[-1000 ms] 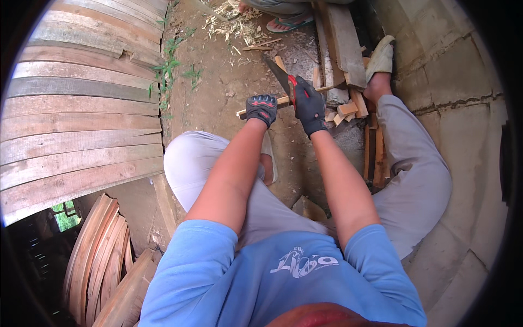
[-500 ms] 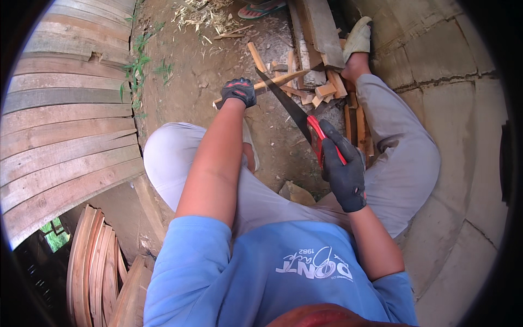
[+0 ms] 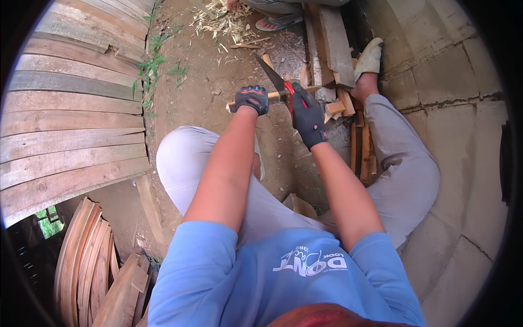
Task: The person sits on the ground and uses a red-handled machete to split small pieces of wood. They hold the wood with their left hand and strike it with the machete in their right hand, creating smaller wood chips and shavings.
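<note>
My left hand, in a black glove with red trim, is closed around a narrow wooden stick near its left end. The stick lies crosswise, its right part running toward the timber beam. In my right hand, gloved in black, is a handsaw with a red handle and dark blade. The blade slants up and left across the stick, just right of my left hand. Whether its teeth touch the wood I cannot tell. My right hand hides part of the stick.
Short wood offcuts lie beside a thick timber beam. Another person's sandalled foot is at the top, near pale wood shavings. Stacked planks line the left side; more boards stand lower left. Concrete covers the right.
My right hand has moved forward and left, bringing the saw from beside the stick to across it. My left hand keeps its hold. The view has shifted slightly, showing more of the other person.
</note>
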Demonstrator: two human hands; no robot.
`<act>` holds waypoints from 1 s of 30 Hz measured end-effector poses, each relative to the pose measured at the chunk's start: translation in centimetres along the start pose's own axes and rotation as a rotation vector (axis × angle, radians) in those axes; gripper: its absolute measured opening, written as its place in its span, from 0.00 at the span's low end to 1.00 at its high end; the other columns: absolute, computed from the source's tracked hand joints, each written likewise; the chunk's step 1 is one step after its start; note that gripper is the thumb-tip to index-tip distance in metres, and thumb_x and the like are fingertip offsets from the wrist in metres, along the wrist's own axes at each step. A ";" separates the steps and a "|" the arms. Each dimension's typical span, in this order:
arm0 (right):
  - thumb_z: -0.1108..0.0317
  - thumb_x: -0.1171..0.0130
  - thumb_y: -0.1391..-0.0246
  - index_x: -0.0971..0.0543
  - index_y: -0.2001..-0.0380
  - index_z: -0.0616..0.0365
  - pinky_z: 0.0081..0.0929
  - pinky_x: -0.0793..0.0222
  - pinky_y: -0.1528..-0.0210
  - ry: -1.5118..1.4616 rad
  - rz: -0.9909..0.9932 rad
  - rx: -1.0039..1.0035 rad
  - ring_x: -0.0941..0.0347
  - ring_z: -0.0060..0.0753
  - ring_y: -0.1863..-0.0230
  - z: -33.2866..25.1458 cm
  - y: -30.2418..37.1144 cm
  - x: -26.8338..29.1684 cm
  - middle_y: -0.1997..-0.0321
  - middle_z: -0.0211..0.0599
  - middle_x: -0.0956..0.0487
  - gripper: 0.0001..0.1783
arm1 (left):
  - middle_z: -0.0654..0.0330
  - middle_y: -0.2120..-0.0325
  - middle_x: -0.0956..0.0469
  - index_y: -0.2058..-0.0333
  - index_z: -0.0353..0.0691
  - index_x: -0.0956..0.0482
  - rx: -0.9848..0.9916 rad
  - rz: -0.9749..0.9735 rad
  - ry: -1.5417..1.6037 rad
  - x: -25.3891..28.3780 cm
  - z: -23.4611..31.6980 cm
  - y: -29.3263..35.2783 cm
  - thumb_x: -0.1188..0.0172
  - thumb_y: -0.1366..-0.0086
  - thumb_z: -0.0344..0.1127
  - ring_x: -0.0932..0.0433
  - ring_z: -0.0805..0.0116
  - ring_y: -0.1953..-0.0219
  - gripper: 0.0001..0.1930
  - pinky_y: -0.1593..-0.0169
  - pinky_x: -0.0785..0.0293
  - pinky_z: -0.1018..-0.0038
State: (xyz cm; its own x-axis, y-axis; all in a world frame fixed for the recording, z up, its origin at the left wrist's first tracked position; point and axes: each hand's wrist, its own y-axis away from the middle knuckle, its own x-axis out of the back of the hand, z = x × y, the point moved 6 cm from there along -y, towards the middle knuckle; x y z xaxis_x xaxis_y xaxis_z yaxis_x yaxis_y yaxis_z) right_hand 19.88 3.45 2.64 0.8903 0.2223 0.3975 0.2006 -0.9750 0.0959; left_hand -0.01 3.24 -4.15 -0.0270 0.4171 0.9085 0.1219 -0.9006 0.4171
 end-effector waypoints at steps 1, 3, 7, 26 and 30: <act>0.51 0.46 0.30 0.18 0.38 0.55 0.39 0.28 0.36 0.013 -0.009 0.004 0.20 0.54 0.39 -0.8 1.6 1.1 0.40 0.55 0.17 0.26 | 0.52 0.48 0.14 0.51 0.46 0.12 -0.007 0.015 -0.009 0.4 -0.4 -0.5 0.41 0.36 0.44 0.15 0.51 0.45 0.19 0.44 0.18 0.55; 0.55 0.45 0.29 0.18 0.37 0.56 0.38 0.27 0.36 -0.006 -0.032 -0.017 0.18 0.51 0.40 -0.9 5.8 4.1 0.40 0.53 0.16 0.24 | 0.51 0.47 0.14 0.50 0.46 0.12 -0.004 0.009 -0.009 0.2 -0.5 -0.7 0.41 0.36 0.43 0.15 0.51 0.44 0.19 0.44 0.18 0.55; 0.61 0.45 0.29 0.19 0.36 0.57 0.36 0.28 0.34 0.012 -0.072 -0.075 0.19 0.43 0.38 -6.6 13.7 13.0 0.38 0.50 0.16 0.23 | 0.53 0.46 0.15 0.49 0.47 0.12 0.029 -0.013 0.016 -1.1 -0.6 -0.4 0.42 0.35 0.43 0.16 0.51 0.43 0.19 0.43 0.18 0.56; 0.57 0.43 0.31 0.18 0.38 0.56 0.35 0.28 0.36 -0.066 -0.014 0.010 0.17 0.47 0.41 -0.1 0.0 -0.4 0.42 0.51 0.15 0.24 | 0.52 0.44 0.15 0.46 0.45 0.14 -0.025 -0.061 0.008 0.4 -0.9 -1.1 0.41 0.35 0.42 0.15 0.52 0.43 0.21 0.41 0.19 0.57; 0.61 0.44 0.29 0.20 0.36 0.62 0.32 0.31 0.32 -0.012 -0.094 -0.107 0.21 0.38 0.35 -4.9 10.3 9.1 0.35 0.48 0.17 0.24 | 0.50 0.44 0.16 0.45 0.44 0.14 0.032 -0.090 0.048 -0.8 -1.8 -0.7 0.41 0.36 0.43 0.16 0.51 0.42 0.22 0.40 0.19 0.57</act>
State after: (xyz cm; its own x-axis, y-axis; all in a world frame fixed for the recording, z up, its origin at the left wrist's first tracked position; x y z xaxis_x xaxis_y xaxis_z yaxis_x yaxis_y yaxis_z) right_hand 28.05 -4.50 11.74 0.8747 0.3117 0.3710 0.2389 -0.9436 0.2294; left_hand -1.83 3.33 -5.15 -0.0863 0.4892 0.8679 0.1485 -0.8551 0.4967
